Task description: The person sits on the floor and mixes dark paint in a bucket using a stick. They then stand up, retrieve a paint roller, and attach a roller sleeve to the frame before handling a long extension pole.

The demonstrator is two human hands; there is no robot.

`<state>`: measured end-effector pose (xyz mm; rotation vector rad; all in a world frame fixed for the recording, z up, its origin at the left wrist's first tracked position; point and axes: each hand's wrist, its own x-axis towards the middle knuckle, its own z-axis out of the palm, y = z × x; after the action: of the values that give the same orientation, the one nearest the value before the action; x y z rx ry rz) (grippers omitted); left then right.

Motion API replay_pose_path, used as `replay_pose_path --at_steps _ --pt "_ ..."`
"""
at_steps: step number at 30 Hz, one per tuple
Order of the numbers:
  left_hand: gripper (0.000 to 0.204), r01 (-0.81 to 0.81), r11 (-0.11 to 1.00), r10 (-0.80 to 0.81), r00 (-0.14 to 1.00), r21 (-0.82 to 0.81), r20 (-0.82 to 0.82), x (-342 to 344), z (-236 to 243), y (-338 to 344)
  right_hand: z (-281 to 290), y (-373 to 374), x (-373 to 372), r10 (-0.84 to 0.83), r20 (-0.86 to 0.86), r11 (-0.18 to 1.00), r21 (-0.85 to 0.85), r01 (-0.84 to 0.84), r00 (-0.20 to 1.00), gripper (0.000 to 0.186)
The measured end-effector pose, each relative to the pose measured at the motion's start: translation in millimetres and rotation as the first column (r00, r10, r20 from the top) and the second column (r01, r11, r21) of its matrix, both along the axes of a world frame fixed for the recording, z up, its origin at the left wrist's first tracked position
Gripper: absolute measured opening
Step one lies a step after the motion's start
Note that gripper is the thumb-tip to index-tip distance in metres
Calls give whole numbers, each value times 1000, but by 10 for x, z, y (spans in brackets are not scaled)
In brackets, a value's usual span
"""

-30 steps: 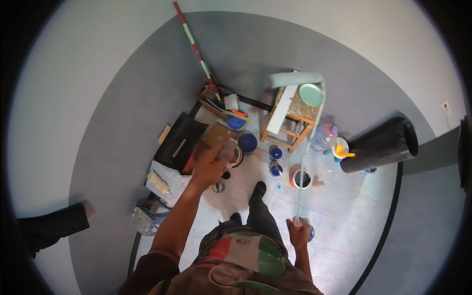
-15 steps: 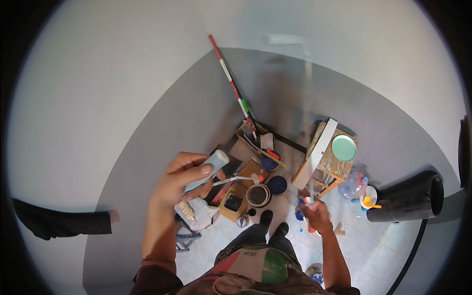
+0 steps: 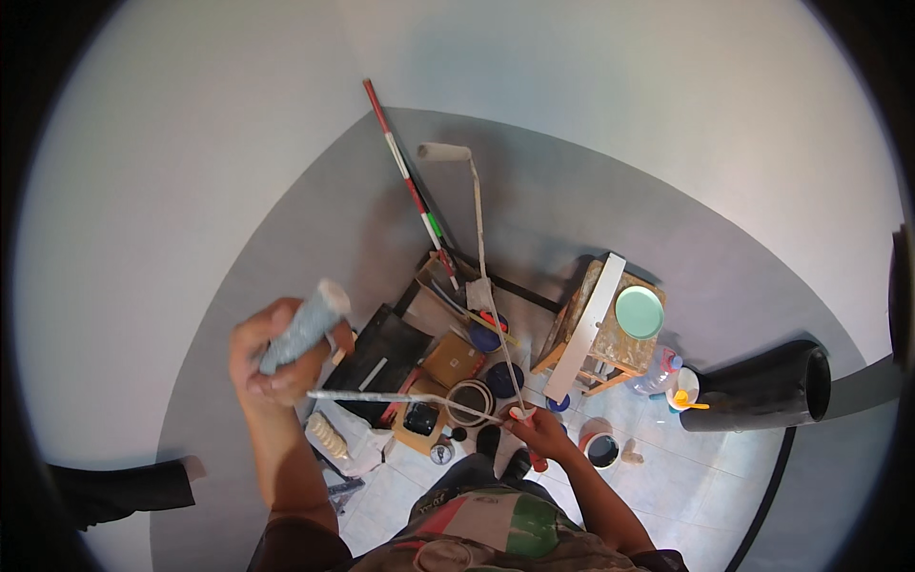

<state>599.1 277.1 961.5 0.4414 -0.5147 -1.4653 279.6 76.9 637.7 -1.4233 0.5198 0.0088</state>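
My left hand (image 3: 286,357) is raised at the left, its fingers wrapped round a small blue-grey roller sleeve (image 3: 310,324) that tilts up to the right. Just below this hand starts a paint-coated metal rod (image 3: 381,397), which runs right to the fingers of my other hand. Whether rod and sleeve are joined is hidden. Low in the middle, my right hand (image 3: 543,434) grips the red handle of a long paint roller (image 3: 479,224). Its thin shaft rises to a pale sleeve in front of the grey wall band.
A striped pole (image 3: 405,172) leans in the corner above boxes and paint pots (image 3: 470,402). Right of these stands a paint-stained stool (image 3: 620,343) with a green lid (image 3: 640,313). Further right are a water bottle (image 3: 660,370) and a large black tube (image 3: 753,386). A paint bucket (image 3: 600,448) stands near my right hand.
My left hand has moved left and slightly up with the sleeve. My right hand has moved left with the long roller, and the paint-coated rod now reaches its fingers.
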Motion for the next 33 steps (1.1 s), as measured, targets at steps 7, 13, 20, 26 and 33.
replay_pose_path --at_steps 7,13,20,26,33 --pt "89 -496 856 517 824 145 -233 836 -1854 -323 152 168 66 4 -243 1000 -20 -9 970 27" --pt "65 -388 731 557 814 561 -163 -609 -3792 -564 86 103 656 -123 -377 899 -435 -58 918 35" --pt "30 -468 521 553 822 713 136 -1283 -4470 -1191 -702 -57 1086 -175 -343 840 -541 -41 923 37" --pt "24 -554 267 584 744 789 325 -482 -5125 -1465 -336 -335 1154 -279 -455 874 -486 26 846 40" --pt "28 -647 169 285 754 744 591 768 -6600 -1872 -362 -593 364 -456 -582 888 -343 306 673 32"
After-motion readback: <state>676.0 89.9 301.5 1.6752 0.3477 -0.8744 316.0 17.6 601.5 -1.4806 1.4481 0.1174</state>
